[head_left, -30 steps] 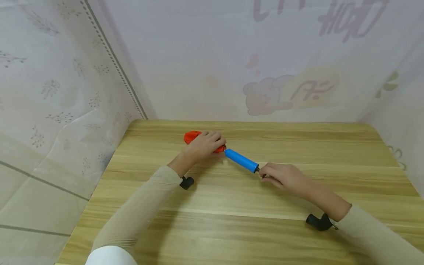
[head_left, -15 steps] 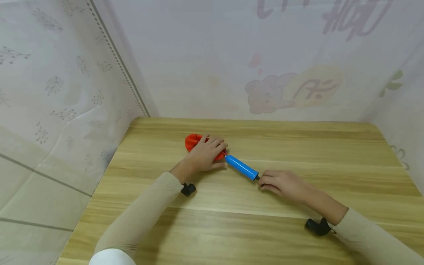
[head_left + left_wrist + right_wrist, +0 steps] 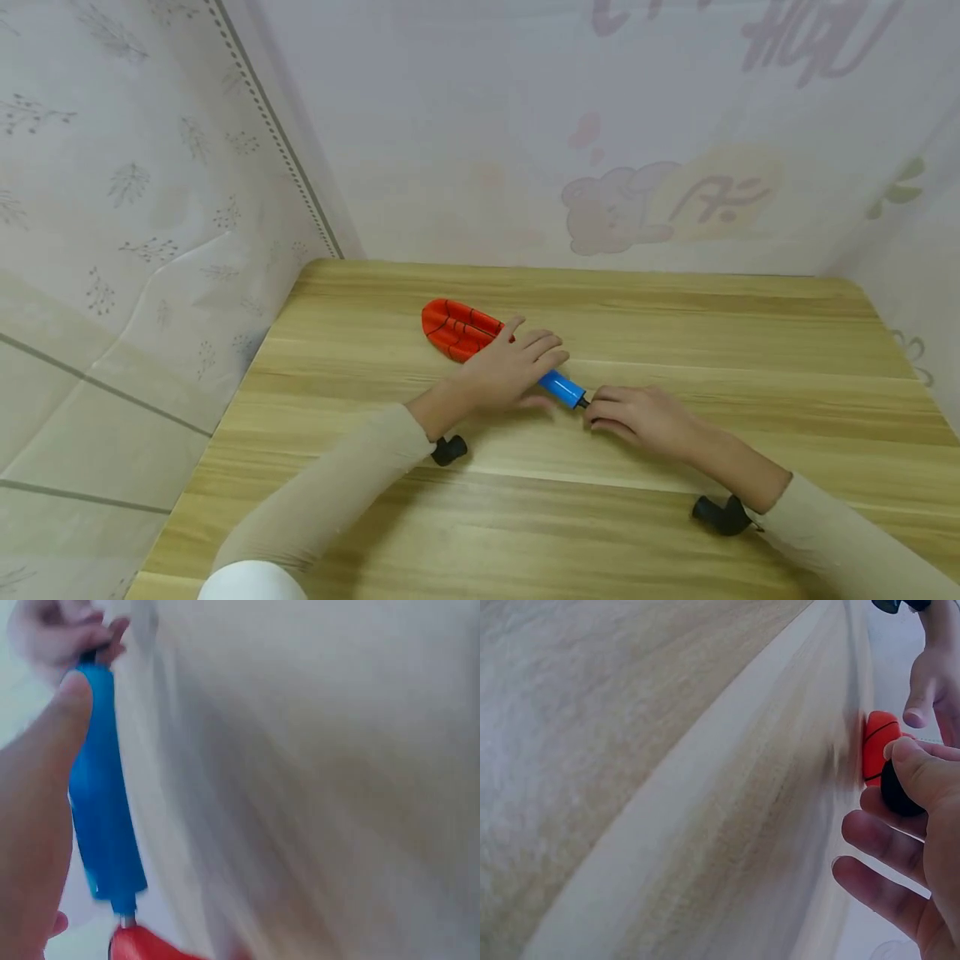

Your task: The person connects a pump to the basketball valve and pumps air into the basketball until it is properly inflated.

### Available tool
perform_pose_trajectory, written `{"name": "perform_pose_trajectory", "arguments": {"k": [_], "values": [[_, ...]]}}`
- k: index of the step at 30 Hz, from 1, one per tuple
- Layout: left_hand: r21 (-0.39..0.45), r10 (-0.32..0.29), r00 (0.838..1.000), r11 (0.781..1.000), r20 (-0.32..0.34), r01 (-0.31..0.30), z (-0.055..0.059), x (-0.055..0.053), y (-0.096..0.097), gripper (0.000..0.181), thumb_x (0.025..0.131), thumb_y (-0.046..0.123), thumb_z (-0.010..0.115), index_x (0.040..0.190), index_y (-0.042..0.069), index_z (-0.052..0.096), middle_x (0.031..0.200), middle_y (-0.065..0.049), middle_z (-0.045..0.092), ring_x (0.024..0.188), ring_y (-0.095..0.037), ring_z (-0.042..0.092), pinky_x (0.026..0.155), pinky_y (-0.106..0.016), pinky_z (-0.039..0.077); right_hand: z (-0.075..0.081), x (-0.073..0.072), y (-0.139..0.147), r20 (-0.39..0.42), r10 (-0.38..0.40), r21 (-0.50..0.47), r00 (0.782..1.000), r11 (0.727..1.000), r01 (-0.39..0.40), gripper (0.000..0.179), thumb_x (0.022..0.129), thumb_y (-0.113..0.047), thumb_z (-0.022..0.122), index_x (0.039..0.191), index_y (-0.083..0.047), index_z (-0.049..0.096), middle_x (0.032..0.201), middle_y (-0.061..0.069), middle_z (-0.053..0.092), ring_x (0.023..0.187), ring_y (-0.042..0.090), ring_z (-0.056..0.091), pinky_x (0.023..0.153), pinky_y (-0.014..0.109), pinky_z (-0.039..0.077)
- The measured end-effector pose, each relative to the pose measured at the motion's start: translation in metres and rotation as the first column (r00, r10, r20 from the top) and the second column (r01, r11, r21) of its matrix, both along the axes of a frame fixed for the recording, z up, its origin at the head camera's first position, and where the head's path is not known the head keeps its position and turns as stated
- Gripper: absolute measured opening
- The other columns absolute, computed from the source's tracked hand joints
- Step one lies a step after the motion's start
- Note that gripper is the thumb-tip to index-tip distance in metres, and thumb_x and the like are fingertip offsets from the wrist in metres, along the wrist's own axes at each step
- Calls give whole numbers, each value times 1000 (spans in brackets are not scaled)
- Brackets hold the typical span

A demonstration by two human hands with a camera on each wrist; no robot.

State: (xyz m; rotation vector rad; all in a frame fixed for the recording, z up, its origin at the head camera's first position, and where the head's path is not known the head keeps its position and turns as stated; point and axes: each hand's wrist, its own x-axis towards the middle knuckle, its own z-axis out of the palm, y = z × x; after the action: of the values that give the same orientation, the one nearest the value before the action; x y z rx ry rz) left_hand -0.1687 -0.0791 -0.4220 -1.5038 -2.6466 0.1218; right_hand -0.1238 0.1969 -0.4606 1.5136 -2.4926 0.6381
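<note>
A deflated, folded red-orange ball with black seam lines, like a basketball [image 3: 453,327], lies on the table. The blue hand pump [image 3: 562,389] points at it, and in the left wrist view the pump's metal needle [image 3: 128,921] meets the ball. My left hand [image 3: 510,367] is over the front part of the pump with its fingers extended, covering the pump's tip and one end of the ball. At the pump's other end, my right hand [image 3: 637,417] pinches the round black handle [image 3: 900,791] between thumb and index finger; its other fingers are loosely bent in the right wrist view.
The wood-grain table [image 3: 525,533] meets a pale patterned backdrop [image 3: 450,142] behind and at both sides. Each wrist carries a black camera mount, one at the left wrist [image 3: 450,450] and one at the right wrist [image 3: 723,515].
My left hand has slid right, off the ball and over the pump, uncovering most of the ball. The ball and pump shifted slightly toward me early on. My right hand keeps its hold on the handle.
</note>
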Motion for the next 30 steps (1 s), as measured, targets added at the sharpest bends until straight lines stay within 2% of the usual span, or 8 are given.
{"name": "perform_pose_trajectory", "arguments": {"k": [4,8,10,16,20,24,30], "values": [[-58,-43,998,998,-45,41,-3,6,12,69,98,63,51,149,16,44,152,-4,47,143,-22,39,119,-55,24,1,1,-1,-47,9,-14,999,1000,-10,15,91,-15,76,103,-21,71,100,-11,65,82,2,64,66,25,56],[-98,-58,994,994,-93,49,-7,9,18,62,100,60,48,146,19,46,148,0,50,140,-19,42,120,-52,26,3,1,-2,-89,26,-38,996,999,-29,5,98,-20,69,102,-21,71,100,-9,65,83,4,65,65,25,55],[-111,-59,993,993,-98,48,-10,10,21,58,102,58,45,146,19,47,146,1,51,140,-17,43,120,-50,27,4,1,-3,-104,32,-43,994,998,-37,8,102,-23,64,102,-20,71,100,-9,65,83,4,65,65,24,55],[-131,-68,995,990,-75,58,-16,13,25,49,108,46,39,146,18,49,140,2,56,134,-17,49,117,-47,32,5,3,-4,-123,34,-51,992,998,-40,12,103,-24,61,101,-19,71,99,-8,65,83,5,65,64,25,55],[-102,-62,997,993,-52,57,-21,15,25,40,110,43,38,138,19,52,132,4,59,123,-15,53,108,-39,39,4,5,-5,-140,36,-56,989,997,-44,21,107,-28,54,100,-19,71,99,-8,65,81,5,64,63,23,54],[-84,-64,996,995,-56,59,-23,16,23,34,110,41,38,131,20,54,123,6,58,114,-13,52,99,-33,41,4,7,-6,-175,43,-54,984,997,-53,33,110,-32,44,99,-17,71,98,-7,65,82,5,64,63,23,54],[-107,-65,997,992,-39,61,-23,17,22,35,110,40,39,134,19,53,127,5,57,118,-13,51,101,-32,41,3,10,-6,-203,49,-58,978,996,-62,22,107,-27,53,100,-17,72,98,-6,68,85,10,69,69,27,57]]}}
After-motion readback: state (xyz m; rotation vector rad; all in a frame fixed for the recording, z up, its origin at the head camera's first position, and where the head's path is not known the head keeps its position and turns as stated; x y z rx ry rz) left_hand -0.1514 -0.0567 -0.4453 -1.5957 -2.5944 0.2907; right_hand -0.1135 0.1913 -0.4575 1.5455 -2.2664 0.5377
